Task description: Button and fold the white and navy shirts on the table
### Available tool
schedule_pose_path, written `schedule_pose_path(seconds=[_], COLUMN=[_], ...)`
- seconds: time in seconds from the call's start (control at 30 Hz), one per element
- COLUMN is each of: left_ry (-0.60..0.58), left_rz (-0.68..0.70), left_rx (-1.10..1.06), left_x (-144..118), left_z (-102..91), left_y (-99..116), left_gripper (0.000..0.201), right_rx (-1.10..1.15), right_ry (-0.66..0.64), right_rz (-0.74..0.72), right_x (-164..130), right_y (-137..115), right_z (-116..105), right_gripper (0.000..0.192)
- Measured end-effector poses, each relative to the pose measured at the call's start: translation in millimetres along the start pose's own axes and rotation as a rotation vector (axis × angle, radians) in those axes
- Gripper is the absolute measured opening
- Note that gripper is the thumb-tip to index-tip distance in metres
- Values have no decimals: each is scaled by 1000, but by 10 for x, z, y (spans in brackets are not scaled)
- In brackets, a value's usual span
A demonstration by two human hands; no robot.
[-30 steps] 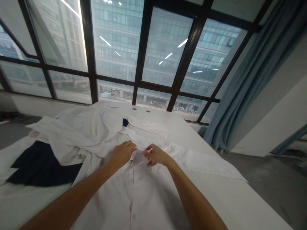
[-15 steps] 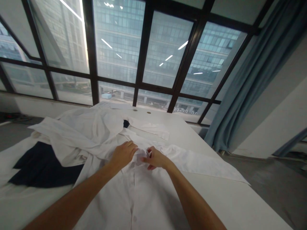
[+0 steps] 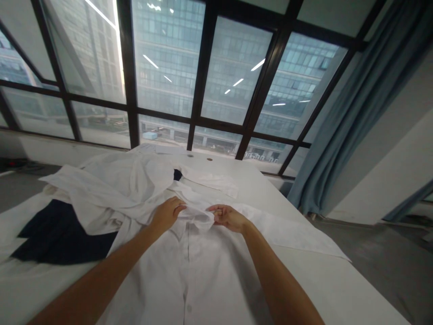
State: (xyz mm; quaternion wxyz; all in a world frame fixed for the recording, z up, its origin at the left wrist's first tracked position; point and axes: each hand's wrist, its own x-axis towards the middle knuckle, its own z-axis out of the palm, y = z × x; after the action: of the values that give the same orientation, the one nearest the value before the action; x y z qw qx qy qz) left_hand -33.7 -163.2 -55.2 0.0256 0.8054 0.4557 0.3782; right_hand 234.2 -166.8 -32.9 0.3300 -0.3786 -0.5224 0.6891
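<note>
1. The collar region of the white shirt point(image 3: 189, 271) is now held from both sides: the left hand point(image 3: 165, 215) at about 9 o'clock of the collar, the right hand point(image 3: 228, 217) at about 3 o'clock.
2. Left fingers point(image 3: 178, 208) are seen curled onto the cloth at the collar edge; they appear pinched on the fabric. Right fingers point(image 3: 216, 209) are drawn together on a fold of the same cloth.
3. Compared with half a second ago, the hands are set further apart. They were then nearly touching over the button line; a span of collar is now stretched between them.
4. Judged from this, the work at the top button appears finished or paused, and the collar is being spread or smoothed.
5. Compared with one second ago, the bunched cloth between the hands is flatter.
6. The shirt lies front-up on the white worktop point(image 3: 338, 289), button line running toward 6 o'clock, one sleeve spread toward 3 o'clock.
7. A second white garment point(image 3: 111, 185) is heaped at 10 o'clock of the hands, overlapping the shirt's shoulder; a dark navy garment point(image 3: 61, 234) lies at 9 o'clock, partly under it.
8. Neither heap is seen to have shifted across the three frames. Window point(image 3: 169, 67) at 12 o'clock, blue curtain point(image 3: 345, 113) at 2 o'clock.
</note>
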Motion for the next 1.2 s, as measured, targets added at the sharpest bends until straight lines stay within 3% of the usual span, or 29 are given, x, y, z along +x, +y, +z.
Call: schedule_pose_path(seconds=[0.07,0.17,0.27,0.33,0.43,0.57,0.67,0.73,0.83,0.9,1.1,1.2], left_ry=[-5,17,26,22,30,41,45,53,74,96,56,1], left_rz=[-1,36,74,83,85,52,21,9,-4,-10,22,31], left_rx=[-42,-104,-129,-123,-108,-66,-45,-35,-33,-40,-70,-157], left_x=[2,18,35,40,34,13,4,7,18,23,27,70], left_z=[7,4,-3,-8,-21,-45,-63,-77,-101,-113,-111,-168], left_y=[-47,-52,-1,36,67,95,129,143,132,119,250,279], left_gripper=[30,33,34,34,33,33,33,34,35,36,33,33], right_rx=[89,176,105,-4,-256,-837,-1167,-1272,-1309,-1315,-1329,-1339], right_ry=[-11,88,222,240,223,487,601,595,491,435,374,448], right_rz=[-25,-30,0,-7,-71,-318,-268,-108,-3,-21,-115,-118], right_x=[35,111,171,180,131,-36,-155,-188,-180,-172,-201,-177], right_y=[43,112,150,132,20,-223,-335,-336,-279,-252,-269,-267], right_z=[52,137,177,167,133,230,437,548,565,505,519,565], right_gripper=[50,44,42,41,30,6,23,33,14,4,22,26])
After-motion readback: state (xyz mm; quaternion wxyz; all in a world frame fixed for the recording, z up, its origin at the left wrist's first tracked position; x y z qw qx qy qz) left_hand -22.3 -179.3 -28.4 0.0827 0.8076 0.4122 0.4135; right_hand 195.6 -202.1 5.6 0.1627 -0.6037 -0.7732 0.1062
